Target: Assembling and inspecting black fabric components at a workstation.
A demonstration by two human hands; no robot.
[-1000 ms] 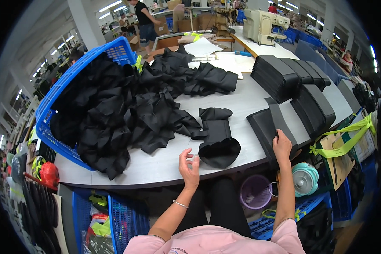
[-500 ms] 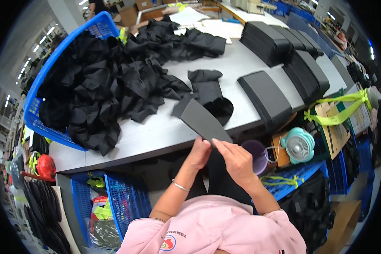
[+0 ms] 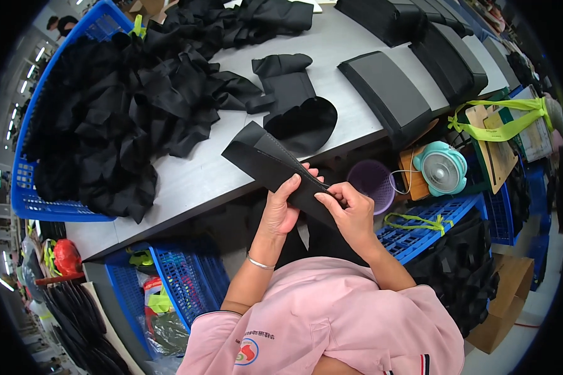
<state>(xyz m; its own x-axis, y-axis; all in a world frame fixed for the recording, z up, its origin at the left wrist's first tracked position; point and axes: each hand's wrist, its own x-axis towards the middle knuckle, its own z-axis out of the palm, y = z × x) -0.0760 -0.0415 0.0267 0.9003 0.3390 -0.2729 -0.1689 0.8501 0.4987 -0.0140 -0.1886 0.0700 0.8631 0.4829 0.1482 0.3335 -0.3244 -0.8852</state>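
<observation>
A long, flat black fabric piece (image 3: 251, 164) is held in front of me, just off the table's near edge. Stitching runs along one side, where its layers stand slightly apart. My left hand (image 3: 284, 205) grips its lower middle, thumb on the near face and fingers behind. Farther down, my right hand (image 3: 349, 211) pinches the stitched edge between thumb and fingertips. Just beyond lies another black fabric piece (image 3: 292, 90) with a rounded, curled flap. A pile of crumpled black fabric pieces (image 3: 128, 112) lies to the left, partly in a blue basket (image 3: 62, 211).
Stacks of black pieces (image 3: 391, 90) stand on the grey table (image 3: 191, 187) at right. Below are a purple bin (image 3: 370, 181), a teal fan (image 3: 443, 167) and a blue crate (image 3: 413, 240) beside black goods. Another blue basket (image 3: 191, 281) stands at lower left.
The fabric piece has been turned, so its stitched edge and parted layers now show. My left hand has shifted up along it; my right hand now pinches the edge. The view has tilted downward.
</observation>
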